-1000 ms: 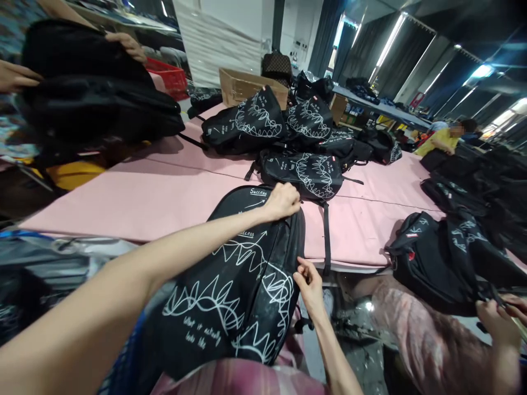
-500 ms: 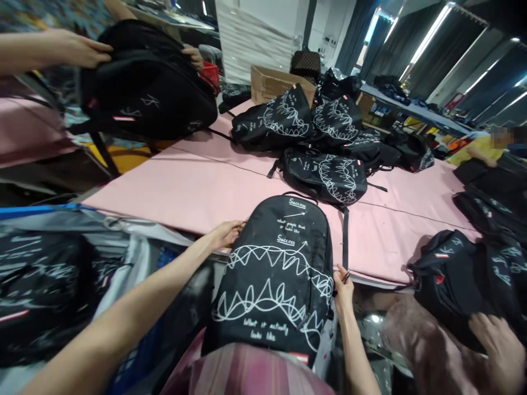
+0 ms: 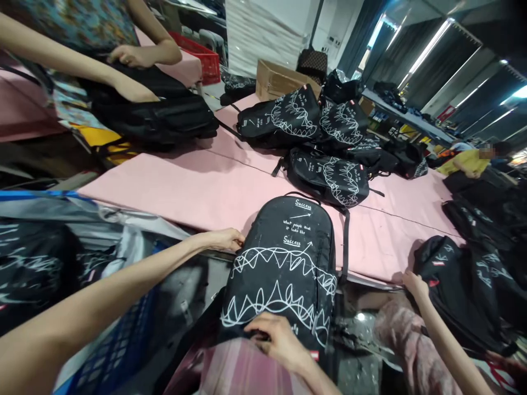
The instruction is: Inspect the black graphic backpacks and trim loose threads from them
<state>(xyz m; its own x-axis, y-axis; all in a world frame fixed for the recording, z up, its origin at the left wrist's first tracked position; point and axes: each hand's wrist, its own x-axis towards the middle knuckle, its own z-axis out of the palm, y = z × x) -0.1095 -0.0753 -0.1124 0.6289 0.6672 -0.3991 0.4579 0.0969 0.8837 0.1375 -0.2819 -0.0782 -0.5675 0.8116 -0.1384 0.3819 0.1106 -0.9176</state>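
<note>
Against the pink table [image 3: 173, 186] leans a backpack [image 3: 284, 263], more backpacks [image 3: 329, 175] heaped beyond.

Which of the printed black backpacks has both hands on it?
The backpack nearest the camera, overhanging the near edge of the pink table: left hand on its side, right hand on its lower edge. The others lie farther away.

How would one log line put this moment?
left hand: on backpack side | right hand: on backpack bottom edge | backpack: top on pink table
</note>
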